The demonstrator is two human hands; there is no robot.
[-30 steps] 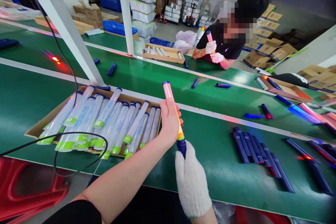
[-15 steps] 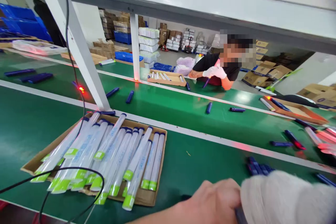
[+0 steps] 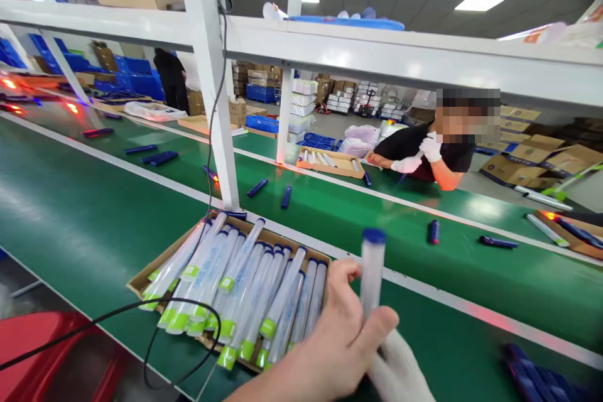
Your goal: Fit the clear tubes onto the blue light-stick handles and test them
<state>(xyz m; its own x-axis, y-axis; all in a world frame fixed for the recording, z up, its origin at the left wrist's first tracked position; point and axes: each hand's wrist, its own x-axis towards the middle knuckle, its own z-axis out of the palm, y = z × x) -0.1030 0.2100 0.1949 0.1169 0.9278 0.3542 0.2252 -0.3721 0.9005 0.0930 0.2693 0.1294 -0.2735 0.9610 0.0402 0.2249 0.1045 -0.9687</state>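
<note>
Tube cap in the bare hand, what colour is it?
The cap of the clear tube is dark blue, best seen in the head view.

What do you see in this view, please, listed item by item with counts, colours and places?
Clear tube: one, blue cap, held upright.
Clear tubes with green ends: over a dozen, in a cardboard tray on the near green belt.
Dark blue tubes: several, loose on the farther green belt.
Co-worker: one, black shirt, white gloves, beyond the belts.
Black cable: one, along a white frame post.
Left hand: one, bare, gripping the clear tube.
Right hand: one, white knitted glove, below the tube.
</note>
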